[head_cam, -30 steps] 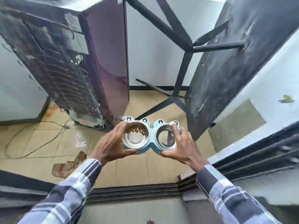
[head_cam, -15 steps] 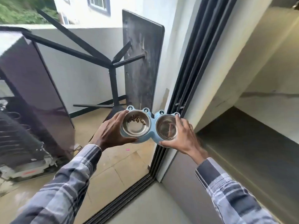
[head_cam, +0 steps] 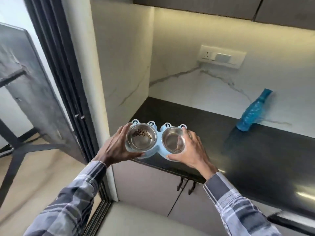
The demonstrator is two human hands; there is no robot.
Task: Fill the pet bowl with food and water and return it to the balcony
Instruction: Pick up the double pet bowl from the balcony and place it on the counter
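I hold a light blue double pet bowl [head_cam: 157, 151] with two steel cups in front of me, over the near edge of a black countertop [head_cam: 255, 155]. The left cup [head_cam: 141, 139] has a little brown kibble at its far side. The right cup [head_cam: 173, 142] looks shiny; I cannot tell if it holds water. My left hand [head_cam: 114, 149] grips the bowl's left end. My right hand [head_cam: 190, 150] grips its right end, thumb over the rim.
A blue plastic bottle [head_cam: 252, 113] stands on the counter by the marble wall, under a socket plate [head_cam: 221, 56]. Cabinet doors with dark handles [head_cam: 185, 183] lie below. The sliding door track [head_cam: 68, 86], a dark tabletop on its side [head_cam: 25, 86] and the balcony floor are at the left.
The view has swung right from the balcony with the fridge back and table frame to the kitchen counter indoors. Both hands keep the same hold on the bowl.
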